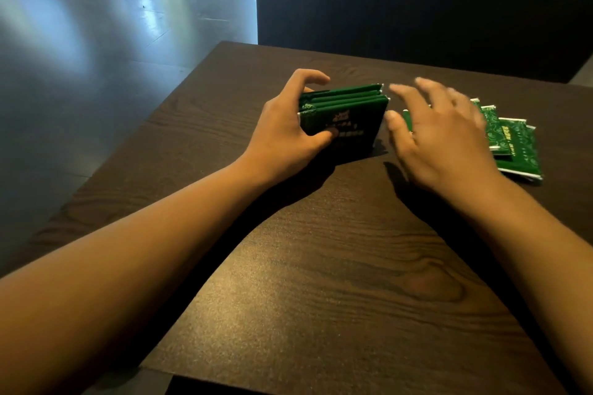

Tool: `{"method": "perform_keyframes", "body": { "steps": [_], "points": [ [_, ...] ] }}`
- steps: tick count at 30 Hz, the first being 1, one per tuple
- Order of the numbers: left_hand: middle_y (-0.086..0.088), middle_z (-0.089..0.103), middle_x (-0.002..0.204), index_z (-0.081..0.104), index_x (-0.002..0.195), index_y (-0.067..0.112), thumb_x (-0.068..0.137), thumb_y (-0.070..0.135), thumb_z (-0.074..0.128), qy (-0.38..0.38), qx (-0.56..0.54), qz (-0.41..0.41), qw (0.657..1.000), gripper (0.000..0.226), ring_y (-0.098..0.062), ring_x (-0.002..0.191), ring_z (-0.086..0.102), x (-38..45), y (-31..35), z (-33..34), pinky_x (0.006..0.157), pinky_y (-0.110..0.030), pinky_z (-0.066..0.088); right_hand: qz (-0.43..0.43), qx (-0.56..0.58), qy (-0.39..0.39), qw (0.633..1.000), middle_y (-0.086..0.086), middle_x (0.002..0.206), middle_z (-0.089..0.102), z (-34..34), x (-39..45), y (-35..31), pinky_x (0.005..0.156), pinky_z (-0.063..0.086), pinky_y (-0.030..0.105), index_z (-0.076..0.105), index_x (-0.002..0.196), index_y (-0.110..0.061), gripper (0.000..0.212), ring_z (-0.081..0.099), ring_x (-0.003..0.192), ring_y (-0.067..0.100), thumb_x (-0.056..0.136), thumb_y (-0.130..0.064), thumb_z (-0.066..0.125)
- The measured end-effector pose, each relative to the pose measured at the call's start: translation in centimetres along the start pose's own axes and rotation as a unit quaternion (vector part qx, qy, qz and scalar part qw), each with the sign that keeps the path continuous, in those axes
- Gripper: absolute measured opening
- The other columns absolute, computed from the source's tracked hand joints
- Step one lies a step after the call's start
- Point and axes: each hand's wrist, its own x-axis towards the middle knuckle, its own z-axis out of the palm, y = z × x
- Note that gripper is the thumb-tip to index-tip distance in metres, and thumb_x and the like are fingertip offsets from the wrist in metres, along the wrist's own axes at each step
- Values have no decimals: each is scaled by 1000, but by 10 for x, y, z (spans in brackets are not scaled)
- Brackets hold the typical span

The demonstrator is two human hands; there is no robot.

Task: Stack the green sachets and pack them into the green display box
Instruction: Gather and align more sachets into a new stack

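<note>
Dark table (pixel 321 266), left hand (pixel 282 135) gripping upright sachet stack (pixel 345 119), right hand (pixel 442 138) spread open beside it.

Dark wood-grain table (pixel 321 266). Upright sachet stack (pixel 345 125) is stood on it, gripped by left hand (pixel 282 135). Loose sachets (pixel 513 144) are fanned flat beneath right hand (pixel 442 138).
</note>
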Motion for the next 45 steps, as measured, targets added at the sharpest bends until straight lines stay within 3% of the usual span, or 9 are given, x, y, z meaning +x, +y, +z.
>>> {"method": "perform_keyframes", "body": {
  "steps": [3, 6, 12, 23, 27, 34, 38, 41, 45],
  "points": [
    [7, 63, 119, 51, 132, 19, 84, 7, 80, 11, 4, -13, 1000, 58, -11, 114, 65, 1, -1, -1, 95, -22, 57, 120, -84, -142, 979, 8, 169, 9, -2, 2, 15, 113, 1, 78, 12, 159, -40, 66, 3, 151, 50, 100, -67, 20],
    [6, 63, 120, 52, 130, 20, 84, 9, 80, 14, 6, -14, 1000, 55, -11, 116, 65, 1, -1, -1, 94, -17, 56, 129, -108, -201, 965, 9, 168, 12, 0, 3, 18, 111, 12, 80, 14, 158, -40, 67, 10, 149, 53, 99, -69, 25],
    [9, 63, 119, 53, 127, 20, 85, 8, 80, 13, 5, -18, 1000, 52, -9, 116, 64, 1, 0, -3, 93, -18, 56, 58, -93, -165, 980, 6, 158, 32, 0, 1, 9, 109, 34, 68, 34, 151, -33, 56, 34, 140, 42, 101, -56, 40],
    [6, 64, 121, 54, 126, 18, 85, 7, 80, 11, -4, -21, 1000, 50, -11, 116, 65, 1, 1, -3, 92, -21, 58, 34, -8, -63, 997, 15, 162, 28, 0, 6, 8, 118, 22, 58, 22, 160, -27, 100, 28, 147, 40, 80, -44, 80],
    [6, 64, 120, 54, 126, 16, 85, 6, 79, 9, -5, -19, 1000, 49, -10, 116, 65, 0, 1, -2, 92, -23, 59, 14, 15, -43, 999, 11, 148, 48, 4, 7, 10, 115, 30, 51, 25, 158, -24, 100, 38, 138, 38, 78, -43, 82],
    [6, 65, 120, 54, 125, 17, 85, 7, 79, 11, -2, -17, 1000, 48, -10, 117, 65, 1, 1, -3, 94, -25, 59, -7, 35, -41, 998, 14, 140, 39, 1, 0, 2, 97, 45, 47, 20, 158, -34, 93, 44, 127, 39, 84, -39, 76],
    [6, 64, 121, 54, 124, 19, 85, 8, 79, 10, -3, -16, 1000, 48, -10, 117, 65, 1, 0, -2, 95, -24, 58, -4, 31, -57, 998, 14, 139, 38, 2, -2, 0, 103, 42, 46, 28, 157, -27, 84, 43, 128, 37, 87, -54, 65],
    [5, 64, 121, 54, 124, 18, 86, 8, 79, 13, 0, -15, 1000, 47, -11, 117, 65, 1, -1, -2, 94, -25, 59, 19, 22, -105, 994, 14, 139, 37, 4, -4, 0, 107, 41, 46, 33, 155, -21, 100, 41, 131, 35, 77, -78, 60],
    [4, 65, 121, 54, 124, 18, 86, 9, 80, 17, 2, -22, 1000, 47, -11, 117, 65, 1, -1, -2, 94, -25, 59, 37, 35, -143, 988, 13, 148, 38, 0, -1, 1, 109, 39, 46, 36, 154, -17, 96, 39, 136, 37, 80, -70, 65]
  ]
}}
